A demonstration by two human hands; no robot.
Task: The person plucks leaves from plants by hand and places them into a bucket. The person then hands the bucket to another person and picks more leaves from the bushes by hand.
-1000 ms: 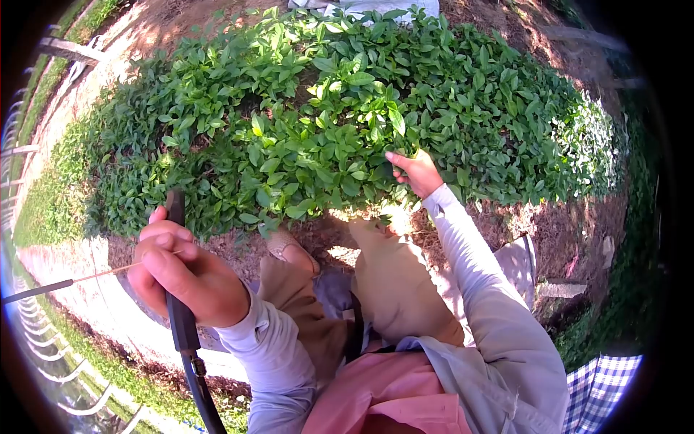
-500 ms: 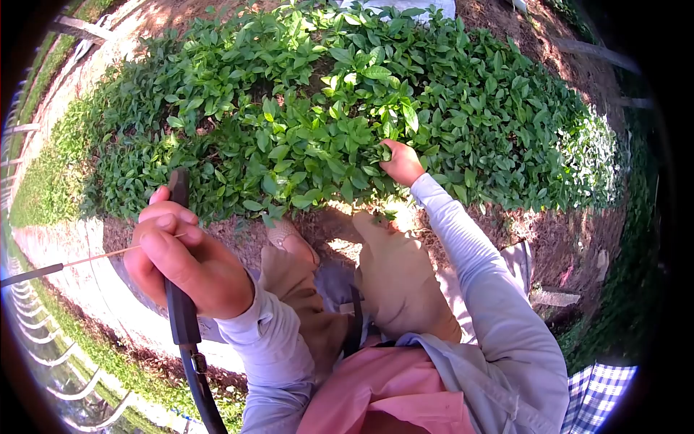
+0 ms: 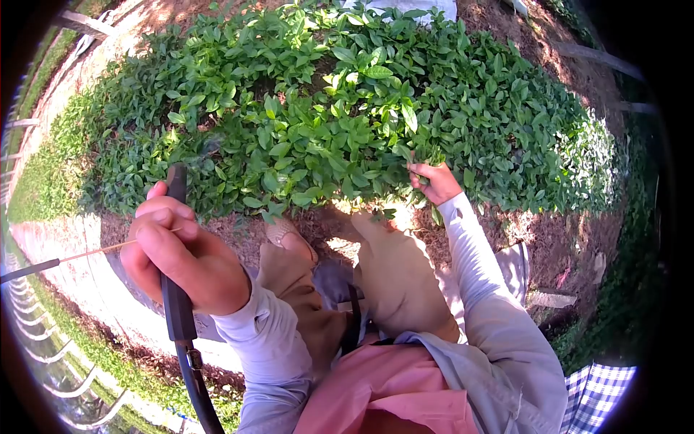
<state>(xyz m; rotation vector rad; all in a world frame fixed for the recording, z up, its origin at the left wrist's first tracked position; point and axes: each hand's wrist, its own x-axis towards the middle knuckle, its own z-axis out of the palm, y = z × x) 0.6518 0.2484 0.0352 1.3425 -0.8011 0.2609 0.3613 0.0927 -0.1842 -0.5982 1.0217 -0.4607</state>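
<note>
Green leaves fill the low bed of plants (image 3: pixel 325 137) in front of us, spread over reddish-brown ground (image 3: pixel 564 246) and lit brightest near the middle and at the right edge. We have our right hand (image 3: pixel 436 184) at the near edge of that bed, its thumb and fingers drawn in close together among small leaves; we cannot tell whether a leaf is caught between them. Our left hand (image 3: pixel 189 253) is raised, well apart from the right, its fingers curled around a dark handle (image 3: pixel 178 311) that stands nearly upright, its rounded top showing above the fingers. The thumb and a finger of that hand close on a thin rod (image 3: pixel 94 253), which slants out to the left and has a thicker grey section on it. Below the handle, a dark strap (image 3: pixel 201 394) with a small buckle (image 3: pixel 195 359) runs down beside our pale left sleeve (image 3: pixel 271 347). We wear tan trousers (image 3: pixel 401 282) and a pink garment (image 3: pixel 383 390) under a grey overshirt (image 3: pixel 517 347). One light, textured shoe (image 3: pixel 280 231) shows at the near edge of the plants. A pale sheet (image 3: pixel 412 9) lies beyond the bed, and a blue-and-white checked cloth (image 3: pixel 603 394) is at the lower right.
</note>
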